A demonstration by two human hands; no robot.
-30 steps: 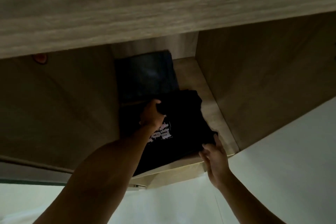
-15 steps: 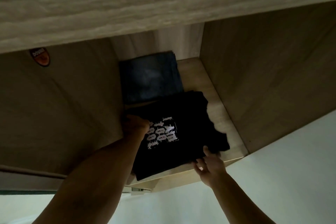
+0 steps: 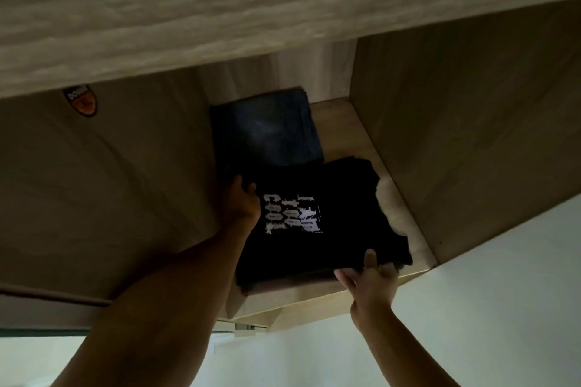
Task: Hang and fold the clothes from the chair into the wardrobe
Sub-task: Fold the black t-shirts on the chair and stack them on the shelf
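A folded black T-shirt (image 3: 317, 223) with a white printed graphic lies on a wooden wardrobe shelf (image 3: 342, 126), toward the shelf's front edge, its near edge just short of the lip. Behind it, against the back of the compartment, sits a folded stack of dark blue jeans (image 3: 267, 132), its front edge touching or slightly under the shirt's far edge. The left hand (image 3: 240, 201) rests at the shirt's left side, next to the print, fingers curled around the fabric edge there with the thumb raised above; how firmly it grips is hard to tell in the dim light. The right hand (image 3: 371, 280) is at the shirt's near right corner, fingers loosely spread and pointing up, fingertips touching the fabric's edge, thumb extended onto the cloth. An orange and black shield-shaped sticker (image 3: 80, 100) is stuck on the compartment's left side panel (image 3: 103, 185). The right side panel (image 3: 471, 122) stands just beside the shirt.
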